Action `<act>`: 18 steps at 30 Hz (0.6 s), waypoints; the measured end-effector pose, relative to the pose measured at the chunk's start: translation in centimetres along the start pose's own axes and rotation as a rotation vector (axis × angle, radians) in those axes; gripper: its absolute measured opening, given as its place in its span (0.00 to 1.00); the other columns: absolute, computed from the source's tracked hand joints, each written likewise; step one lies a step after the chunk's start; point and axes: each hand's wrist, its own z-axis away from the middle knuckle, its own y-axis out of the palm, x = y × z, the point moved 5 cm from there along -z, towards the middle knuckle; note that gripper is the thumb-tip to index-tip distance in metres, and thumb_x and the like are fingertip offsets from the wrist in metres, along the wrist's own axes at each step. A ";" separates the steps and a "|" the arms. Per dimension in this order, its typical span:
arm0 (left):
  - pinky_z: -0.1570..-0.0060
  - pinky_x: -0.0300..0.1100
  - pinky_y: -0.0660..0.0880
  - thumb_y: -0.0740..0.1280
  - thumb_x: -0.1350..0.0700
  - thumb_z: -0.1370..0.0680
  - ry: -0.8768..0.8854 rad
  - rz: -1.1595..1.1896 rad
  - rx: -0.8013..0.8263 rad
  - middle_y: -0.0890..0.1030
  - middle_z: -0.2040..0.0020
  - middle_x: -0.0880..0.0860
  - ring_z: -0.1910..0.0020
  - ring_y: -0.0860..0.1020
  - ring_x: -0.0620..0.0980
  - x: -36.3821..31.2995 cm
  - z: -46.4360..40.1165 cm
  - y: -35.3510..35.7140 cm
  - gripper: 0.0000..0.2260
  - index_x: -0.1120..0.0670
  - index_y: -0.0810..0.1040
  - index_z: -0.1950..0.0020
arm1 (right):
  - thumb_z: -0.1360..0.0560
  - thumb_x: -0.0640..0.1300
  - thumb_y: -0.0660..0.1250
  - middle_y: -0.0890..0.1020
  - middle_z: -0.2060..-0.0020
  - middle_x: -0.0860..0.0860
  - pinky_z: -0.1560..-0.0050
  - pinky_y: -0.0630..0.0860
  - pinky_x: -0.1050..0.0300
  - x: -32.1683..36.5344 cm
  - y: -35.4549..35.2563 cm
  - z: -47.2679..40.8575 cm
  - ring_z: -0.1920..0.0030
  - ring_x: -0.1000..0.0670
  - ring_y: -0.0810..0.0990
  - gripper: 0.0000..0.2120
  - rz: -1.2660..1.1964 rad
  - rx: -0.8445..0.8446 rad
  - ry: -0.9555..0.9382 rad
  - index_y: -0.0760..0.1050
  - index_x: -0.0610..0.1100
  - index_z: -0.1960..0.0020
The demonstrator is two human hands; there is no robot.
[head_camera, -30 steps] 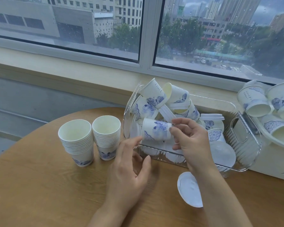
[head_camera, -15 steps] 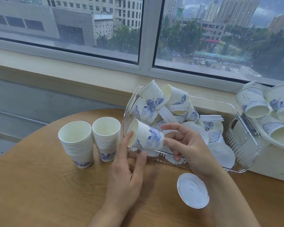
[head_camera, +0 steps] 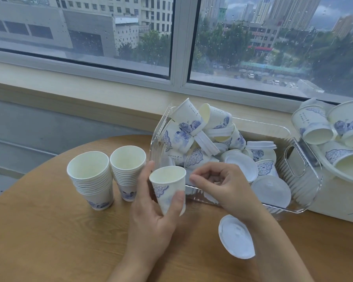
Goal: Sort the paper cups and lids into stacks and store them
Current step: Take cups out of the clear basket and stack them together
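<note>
Paper cup (head_camera: 168,188) with a blue pattern stands upright in my left hand (head_camera: 153,216), mouth up, above the wooden worktop (head_camera: 39,231); my thumb lies across its front and my fingers curl behind it. My right hand (head_camera: 222,186) is just beside the cup on its right, at the front wall of the clear bin (head_camera: 302,202), with its fingers loosely curled, and I think it holds nothing, although the fingertips are partly hidden.

To the left of the cup are two stacks on the worktop: the left stack (head_camera: 92,180) and the right stack (head_camera: 127,169), close together, and the right one is near my left thumb. The clear bin behind my hands is full of mixed cups and white lids. One loose lid (head_camera: 235,237) lies flat on the worktop beside my right forearm. A white tub (head_camera: 344,202) with more cups stands at the far right, touching the bin.

The round edge of the worktop curves at the left, and bare wood is open in front of the stacks and under my left wrist.
</note>
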 end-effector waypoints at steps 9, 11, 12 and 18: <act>0.40 0.53 0.80 0.71 0.35 0.28 -0.086 0.028 -0.012 0.80 0.36 0.36 0.36 0.80 0.42 1.0 -0.2 0.1 0.33 0.43 0.70 0.25 | 0.22 0.51 0.75 0.82 0.45 0.62 0.43 0.78 0.49 4.1 -1.8 -5.5 0.46 0.52 0.80 0.17 0.500 -0.493 -0.278 0.81 0.53 0.35; 0.40 0.50 0.80 0.71 0.35 0.29 -0.087 0.021 -0.009 0.80 0.36 0.36 0.37 0.80 0.41 0.8 -0.2 0.2 0.33 0.44 0.71 0.25 | 0.22 0.55 0.73 0.80 0.36 0.59 0.33 0.73 0.48 4.7 -1.3 -7.5 0.35 0.51 0.75 0.24 0.605 -0.408 -0.227 0.75 0.54 0.27; 0.41 0.49 0.80 0.71 0.35 0.29 -0.084 0.017 -0.007 0.80 0.36 0.36 0.37 0.80 0.41 0.7 -0.2 0.3 0.33 0.44 0.71 0.25 | 0.22 0.56 0.73 0.80 0.34 0.57 0.31 0.71 0.48 4.8 -1.0 -8.3 0.33 0.50 0.74 0.27 0.643 -0.377 -0.205 0.73 0.53 0.25; 0.44 0.54 0.82 0.72 0.36 0.28 -0.094 0.015 -0.013 0.80 0.36 0.38 0.38 0.80 0.42 0.8 -0.1 0.3 0.34 0.43 0.70 0.25 | 0.25 0.61 0.74 0.83 0.41 0.55 0.36 0.70 0.49 5.4 0.1 -9.7 0.40 0.47 0.75 0.29 0.775 -0.363 -0.216 0.74 0.52 0.28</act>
